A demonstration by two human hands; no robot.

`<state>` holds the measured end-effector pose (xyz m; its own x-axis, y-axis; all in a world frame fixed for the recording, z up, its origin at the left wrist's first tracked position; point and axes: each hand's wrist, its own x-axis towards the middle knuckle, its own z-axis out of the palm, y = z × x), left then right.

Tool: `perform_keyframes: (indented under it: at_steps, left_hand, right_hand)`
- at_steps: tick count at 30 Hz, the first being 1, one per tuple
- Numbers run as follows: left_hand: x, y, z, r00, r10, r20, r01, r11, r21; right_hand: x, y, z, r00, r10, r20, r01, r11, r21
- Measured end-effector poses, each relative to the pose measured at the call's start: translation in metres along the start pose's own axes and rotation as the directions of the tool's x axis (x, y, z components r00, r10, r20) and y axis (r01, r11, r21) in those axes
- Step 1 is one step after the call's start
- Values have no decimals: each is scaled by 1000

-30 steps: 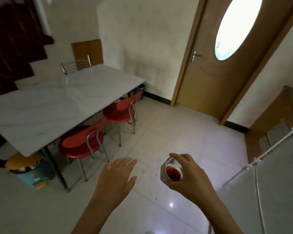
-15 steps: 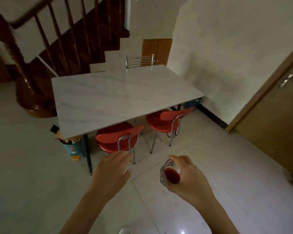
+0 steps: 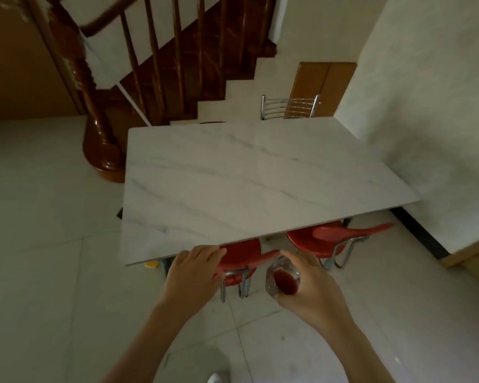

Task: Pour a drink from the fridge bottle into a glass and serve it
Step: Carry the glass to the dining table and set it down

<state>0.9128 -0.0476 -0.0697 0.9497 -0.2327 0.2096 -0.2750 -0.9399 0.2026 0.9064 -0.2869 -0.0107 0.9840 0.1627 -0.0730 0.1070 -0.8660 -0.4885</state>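
Right hand (image 3: pixel 313 288) wraps its curled fingers round a small glass (image 3: pixel 282 277) holding red drink, just short of the marble surface (image 3: pixel 260 183). Left hand (image 3: pixel 191 275) hangs loose, fingers relaxed, holding nothing. Pouring looks done; setting the glass down to serve it remains.

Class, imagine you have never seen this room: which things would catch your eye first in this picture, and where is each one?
First, the glass of dark red drink low in the middle, in the grip of the right hand, with the left hand open beside it. Next, the big white marble table filling the centre, with two red chairs tucked under its near edge. Behind it, at top left, the dark wooden staircase climbs away.
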Motion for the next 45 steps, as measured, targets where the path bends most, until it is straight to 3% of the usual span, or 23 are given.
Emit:
perform_keyframes:
  at_steps: [11,17,21,24,45]
  left_hand:
    - [154,-64,89,948,-316,44,318,946,-59]
    - [205,-100,153,856,-505,112,513,856,-63]
    - [210,-125,190,768,-580,272,601,799,8]
    - [211,-136,205,727,-607,321,623,780,62]
    - [215,-151,200,699,-546,462,578,811,84]
  right_hand:
    - [215,12,32,986,-96,134,100,995,-18]
    - [316,16,65,968,-164,188,171,985,-18]
    - [361,18,98,950,-168,262,182,983,-30]
    - [383,20,118,941,-147,304,165,986,-34]
    - [397,4,148,930,-29,366,91,984,-153]
